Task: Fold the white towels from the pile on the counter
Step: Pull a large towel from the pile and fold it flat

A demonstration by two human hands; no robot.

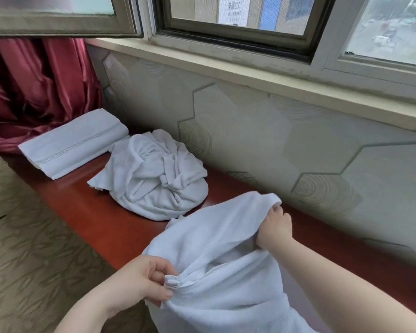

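Both hands held one white towel [216, 239] up over the near end of the red-brown worktop [87, 207]. The left hand [147, 277] was closed in a pinch on a hemmed corner of the towel, thumb and fingers pressed together around the edge. The right hand [275, 227], farther out toward the wall, was clenched in a fist around another part of the towel's edge, with cloth bunched over the knuckles. Between the two hands the towel sagged and drooped toward the lower edge of the view, with its lower part out of sight.

Behind it, the pile [154, 174] of crumpled white towels lay in a rounded heap on the worktop, close to the patterned wall [298, 140]. Just left of the pile, and touching it at one corner, a folded towel [75, 143] lay flat, with a stitched line running along its length. A dark red curtain [34, 87] hung behind the folded towel, beneath the window [238, 18]. Patterned carpet [22, 236] covered the floor to the left of the worktop.
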